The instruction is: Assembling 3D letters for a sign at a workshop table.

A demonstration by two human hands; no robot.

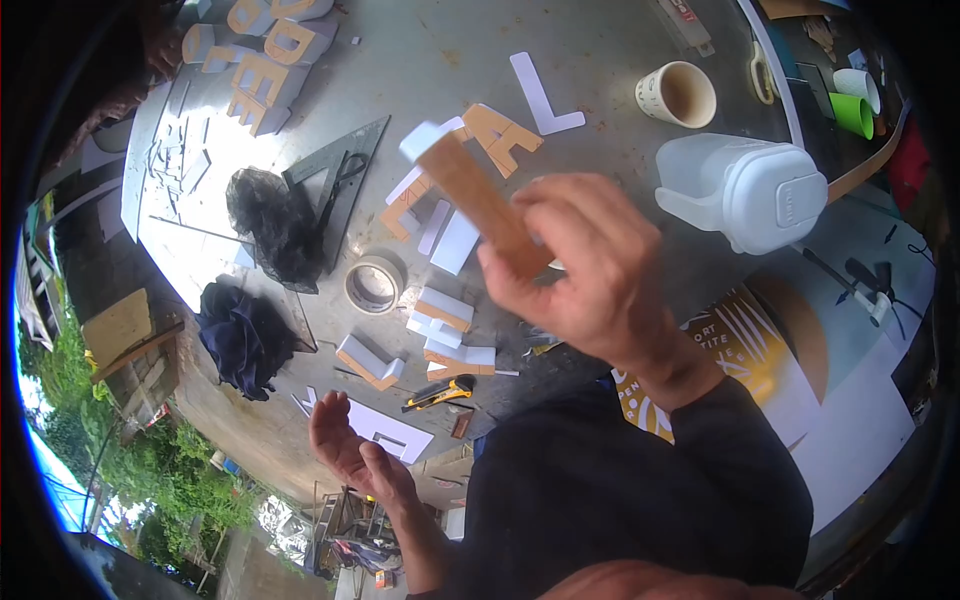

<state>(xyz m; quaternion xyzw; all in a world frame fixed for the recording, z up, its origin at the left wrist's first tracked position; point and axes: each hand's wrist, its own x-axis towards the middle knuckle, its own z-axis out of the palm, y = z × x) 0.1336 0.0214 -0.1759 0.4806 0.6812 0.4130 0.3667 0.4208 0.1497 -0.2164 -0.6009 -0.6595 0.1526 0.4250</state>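
The right hand (590, 275) is shut on a long foam strip (470, 190), brown on one face w/ a white end. It holds the strip up in the air, above the tabletop (600, 60). The fingers wrap the near end. The strip's long way runs from the hand up and to the left, so the white tip is the far end.

The left hand (345, 445) is open, palm up, fingers spread a bit, and holds nothing. It sits low and well apart from the strip, down and to the left of the right hand. So the right hand is the near one; the left has a gap to cross.

Between the 2 hands, on the tabletop, lie small foam blocks (445, 310), a roll of tape (375, 284) and a yellow box knife (440, 393). Past the strip's tip lie cut foam letters (505, 135). A white jug (745, 190) and a cup (678, 95) sit beyond the right hand, to its right.
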